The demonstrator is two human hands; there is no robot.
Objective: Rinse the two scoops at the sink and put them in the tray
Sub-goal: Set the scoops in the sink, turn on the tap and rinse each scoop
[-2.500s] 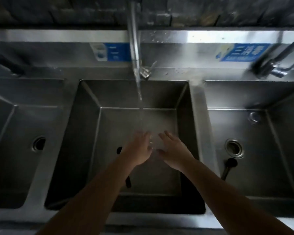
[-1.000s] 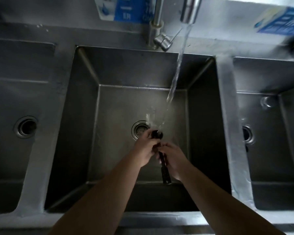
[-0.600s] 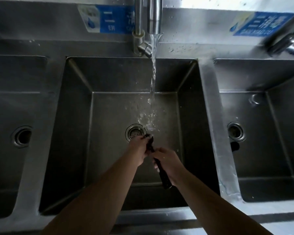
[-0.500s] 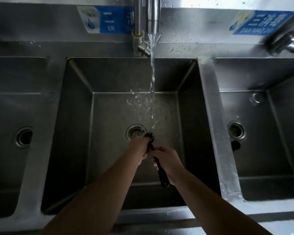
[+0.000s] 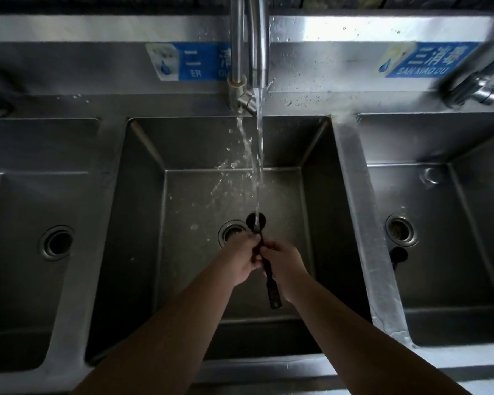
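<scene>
A black long-handled scoop (image 5: 272, 289) hangs over the middle sink basin (image 5: 143, 212), its round bowl up under the running water. Both hands hold its handle: my left hand (image 5: 241, 259) grips it near the bowl, my right hand (image 5: 284, 265) pinches it just below. The handle's end sticks out towards me. The water stream (image 5: 258, 166) from the faucet (image 5: 258, 44) lands in the bowl and splashes. A second black scoop (image 5: 398, 256) lies in the right basin beside its drain. No tray is in view.
Three steel basins stand side by side; the left basin (image 5: 17, 195) and right basin (image 5: 468, 223) each have an open drain. A second faucet (image 5: 474, 86) reaches in at the top right. Blue labels are stuck on the backsplash.
Earlier both hands were empty under the water. Now they hold the black scoop, and in the last half second its bowl has come up into the stream, throwing splashes.
</scene>
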